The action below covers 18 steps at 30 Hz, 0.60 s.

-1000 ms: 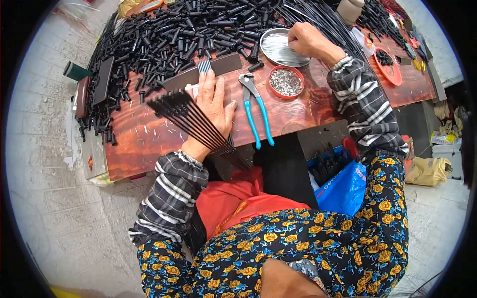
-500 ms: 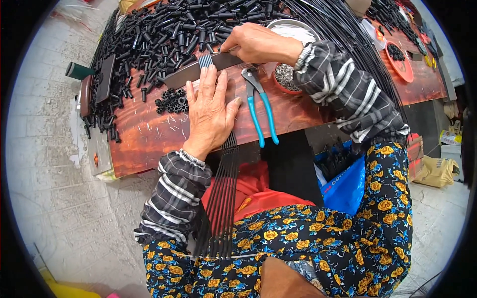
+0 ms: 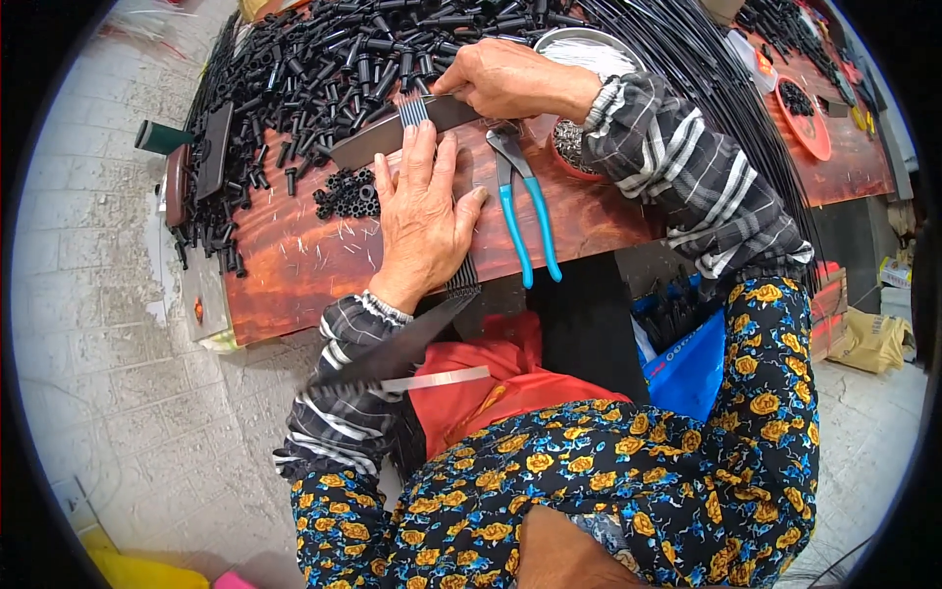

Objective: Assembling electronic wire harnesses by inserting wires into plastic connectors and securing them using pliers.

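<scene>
My left hand lies flat with fingers stretched over a row of thin cables, pressing them to the table. Past its fingertips the cables' blue-grey ends cross a long dark bar. Below the hand, their black lengths hang over the table edge and swing left, blurred. My right hand is closed at the bar's right part, beside the cable ends. A thin edge shows at its fingertips, but what it grips is hidden. Pliers with teal handles lie right of my left hand.
Many black tubular parts are heaped behind the bar. Small black nuts sit left of my left hand. Near my right forearm stand a cup of small metal pieces and a round metal dish. Long black cables lie at right.
The hanging cable lengths have swung up and left, across my left sleeve. Both hands keep nearly the same places, and the whole view has shifted slightly.
</scene>
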Tool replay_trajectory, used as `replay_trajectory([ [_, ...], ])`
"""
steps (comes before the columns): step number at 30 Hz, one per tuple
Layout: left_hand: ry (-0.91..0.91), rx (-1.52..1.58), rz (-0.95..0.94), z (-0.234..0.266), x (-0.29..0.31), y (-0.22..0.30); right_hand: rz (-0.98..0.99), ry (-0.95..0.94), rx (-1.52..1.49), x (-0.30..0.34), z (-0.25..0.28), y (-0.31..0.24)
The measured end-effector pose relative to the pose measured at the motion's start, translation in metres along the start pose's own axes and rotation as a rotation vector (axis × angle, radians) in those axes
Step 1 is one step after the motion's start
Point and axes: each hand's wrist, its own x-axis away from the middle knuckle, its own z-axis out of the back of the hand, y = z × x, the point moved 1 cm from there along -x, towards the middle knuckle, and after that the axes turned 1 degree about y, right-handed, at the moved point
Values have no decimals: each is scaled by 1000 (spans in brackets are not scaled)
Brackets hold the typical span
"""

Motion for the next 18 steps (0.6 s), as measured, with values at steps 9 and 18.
replay_trajectory([
  [9, 32, -4, -18, -4, -3, 0, -47, -21, 6, 3, -1, 2],
  [18, 47, 15, -23, -6, 0, -3, 25, -26, 102, -2, 8, 2],
])
